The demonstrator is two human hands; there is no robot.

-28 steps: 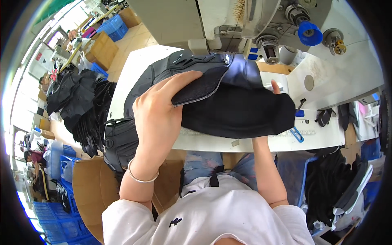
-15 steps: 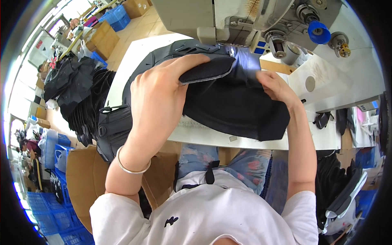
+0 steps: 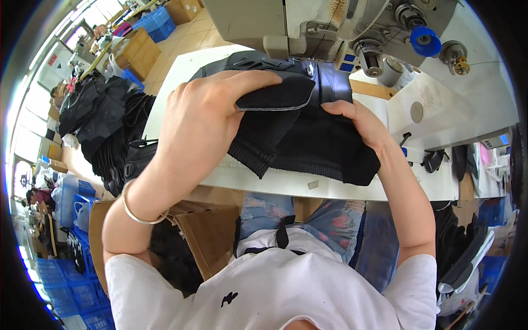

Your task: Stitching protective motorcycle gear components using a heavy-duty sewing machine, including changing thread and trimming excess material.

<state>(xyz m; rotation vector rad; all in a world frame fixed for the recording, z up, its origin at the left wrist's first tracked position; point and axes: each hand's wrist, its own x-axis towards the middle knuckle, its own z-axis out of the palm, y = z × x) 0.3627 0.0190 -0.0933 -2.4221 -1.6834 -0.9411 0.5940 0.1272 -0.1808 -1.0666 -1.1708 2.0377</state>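
Observation:
A black sewn fabric article [image 3: 324,144], partly shiny, with gathered lower edges, lies on the white sewing table [image 3: 357,191] under the sewing machine [image 3: 247,25]. My left hand [image 3: 198,113] is closed on its padded black flap [image 3: 278,95], which has a grey edge; the thumb and index finger lie along the top while the other fingers are hidden beneath. To the right, my right hand [image 3: 364,125] grips the article's right side, its thumb over the shiny part. The far end of the cloth lies near the needle area, where the machine head hides the detail.
A stack of black cloth pieces [image 3: 102,118] stands left of the table. Below it is an open cardboard box [image 3: 212,242] with dark material inside. Blue crates [image 3: 66,286] are at the lower left. The machine's thread tension knobs [image 3: 426,41] hang at the upper right.
My left forearm has swung left and lower, and the flap has shifted slightly left. My right hand has moved left onto the shiny part. The cloth's lower edge now shows its gathers.

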